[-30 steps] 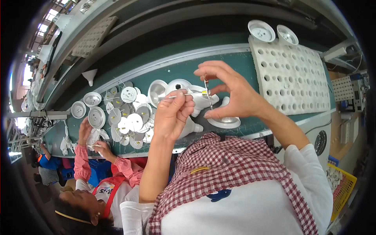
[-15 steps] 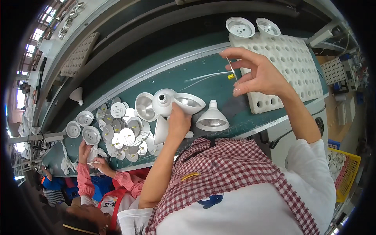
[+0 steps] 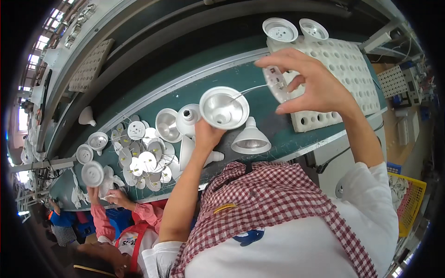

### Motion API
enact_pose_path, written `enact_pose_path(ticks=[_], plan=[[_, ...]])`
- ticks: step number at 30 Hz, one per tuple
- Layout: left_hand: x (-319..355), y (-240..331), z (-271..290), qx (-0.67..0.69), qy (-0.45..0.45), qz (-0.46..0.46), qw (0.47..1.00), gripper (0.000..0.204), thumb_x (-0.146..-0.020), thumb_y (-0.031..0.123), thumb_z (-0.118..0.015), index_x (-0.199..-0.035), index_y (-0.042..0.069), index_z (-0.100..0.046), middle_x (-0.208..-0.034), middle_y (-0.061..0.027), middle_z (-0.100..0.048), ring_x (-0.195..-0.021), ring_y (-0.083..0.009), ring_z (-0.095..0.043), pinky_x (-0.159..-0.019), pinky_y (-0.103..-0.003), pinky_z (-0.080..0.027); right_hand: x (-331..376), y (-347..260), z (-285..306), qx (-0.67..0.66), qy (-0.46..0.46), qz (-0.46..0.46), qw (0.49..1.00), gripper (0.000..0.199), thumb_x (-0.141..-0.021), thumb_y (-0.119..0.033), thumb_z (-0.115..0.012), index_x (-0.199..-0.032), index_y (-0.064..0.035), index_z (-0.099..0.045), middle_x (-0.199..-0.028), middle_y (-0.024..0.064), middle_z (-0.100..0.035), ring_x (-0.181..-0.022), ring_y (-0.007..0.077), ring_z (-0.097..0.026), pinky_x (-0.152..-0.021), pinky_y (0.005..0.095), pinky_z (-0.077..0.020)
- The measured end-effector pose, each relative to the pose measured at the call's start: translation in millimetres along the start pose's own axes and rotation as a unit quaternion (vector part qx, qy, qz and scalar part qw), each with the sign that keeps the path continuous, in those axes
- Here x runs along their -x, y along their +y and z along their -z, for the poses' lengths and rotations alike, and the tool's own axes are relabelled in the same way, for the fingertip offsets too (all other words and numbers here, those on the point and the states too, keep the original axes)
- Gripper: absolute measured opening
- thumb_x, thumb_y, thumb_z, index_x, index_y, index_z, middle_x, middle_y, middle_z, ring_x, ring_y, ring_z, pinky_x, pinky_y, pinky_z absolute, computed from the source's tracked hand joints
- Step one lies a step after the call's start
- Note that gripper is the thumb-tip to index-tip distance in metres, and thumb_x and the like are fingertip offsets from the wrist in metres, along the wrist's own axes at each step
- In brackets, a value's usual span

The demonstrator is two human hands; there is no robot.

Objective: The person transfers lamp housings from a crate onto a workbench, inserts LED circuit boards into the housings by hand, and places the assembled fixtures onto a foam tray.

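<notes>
While your left hand (image 3: pixel 207 136) grips a silver reflector cup (image 3: pixel 224 107) from below, your right hand's (image 3: pixel 309 85) fingers (image 3: pixel 288 81) pinch a round white disc (image 3: pixel 276 83), thin wires trailing between them above the green bench (image 3: pixel 153 99).

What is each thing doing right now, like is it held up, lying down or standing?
Left hand: holds the cup.
Cup: lifted, open side facing the camera.
Right hand: raised, pinching a disc.
Disc: held, tilted.
Cone: resting on the belt, wide end forward.
Tray: flat, holes mostly empty.
</notes>
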State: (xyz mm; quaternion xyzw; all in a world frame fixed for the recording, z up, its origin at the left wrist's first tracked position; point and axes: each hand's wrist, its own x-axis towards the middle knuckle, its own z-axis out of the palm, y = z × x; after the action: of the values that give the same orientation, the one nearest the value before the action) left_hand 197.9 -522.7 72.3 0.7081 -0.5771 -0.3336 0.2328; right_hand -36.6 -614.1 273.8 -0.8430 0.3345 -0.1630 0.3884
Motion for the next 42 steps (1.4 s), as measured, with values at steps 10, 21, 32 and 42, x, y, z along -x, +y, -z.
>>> enact_pose_path(ticks=[10, 21, 32, 42], plan=[[29, 44, 20, 0.177, 0.162, -0.192, 0.952, 0.037, -0.066, 0.007, -0.071, -0.100, -0.001, -0.058, -0.091, -0.0158, -0.064, -0.084, -0.0282, -0.064, -0.071, -0.033, -0.049, -25, -22, -40, 0.221, -0.073, 0.149, 0.961, 0.066, -0.055, -0.009, -0.075, -0.117, -0.0075, -0.050, -0.110, 0.0130, -0.052, -0.099, 0.0298, -0.054, -0.081, 0.0382, -0.0465], [32, 52, 23, 0.186, 0.136, -0.191, 0.954, 0.043, -0.066, 0.011, -0.073, -0.105, 0.000, -0.057, -0.097, -0.0157, -0.063, -0.089, -0.0288, -0.062, -0.075, -0.033, -0.048, -34, -32, -55, 0.319, -0.169, 0.138, 0.922, 0.070, -0.055, -0.009, -0.076, -0.120, -0.0106, -0.049, -0.119, 0.0117, -0.049, -0.105, 0.0275, -0.050, -0.081, 0.0374, -0.0478], [32, 59, 25, 0.188, 0.162, -0.228, 0.942, 0.038, -0.066, 0.009, -0.072, -0.101, 0.000, -0.058, -0.095, -0.0155, -0.063, -0.088, -0.0283, -0.063, -0.072, -0.033, -0.049, -38, -33, -59, 0.339, -0.144, 0.212, 0.905, 0.063, -0.054, -0.012, -0.077, -0.113, -0.0077, -0.054, -0.114, 0.0083, -0.052, -0.108, 0.0258, -0.047, -0.083, 0.0377, -0.0438], [47, 43, 37, 0.263, 0.097, -0.213, 0.936, 0.042, -0.063, 0.010, -0.074, -0.101, -0.001, -0.059, -0.092, -0.0133, -0.065, -0.081, -0.0206, -0.064, -0.071, -0.030, -0.050, -27, -18, -61, 0.152, 0.003, 0.114, 0.982, 0.037, -0.065, -0.013, -0.070, -0.100, -0.0074, -0.058, -0.108, 0.0092, -0.053, -0.102, 0.0264, -0.049, -0.083, 0.0384, -0.0442]])
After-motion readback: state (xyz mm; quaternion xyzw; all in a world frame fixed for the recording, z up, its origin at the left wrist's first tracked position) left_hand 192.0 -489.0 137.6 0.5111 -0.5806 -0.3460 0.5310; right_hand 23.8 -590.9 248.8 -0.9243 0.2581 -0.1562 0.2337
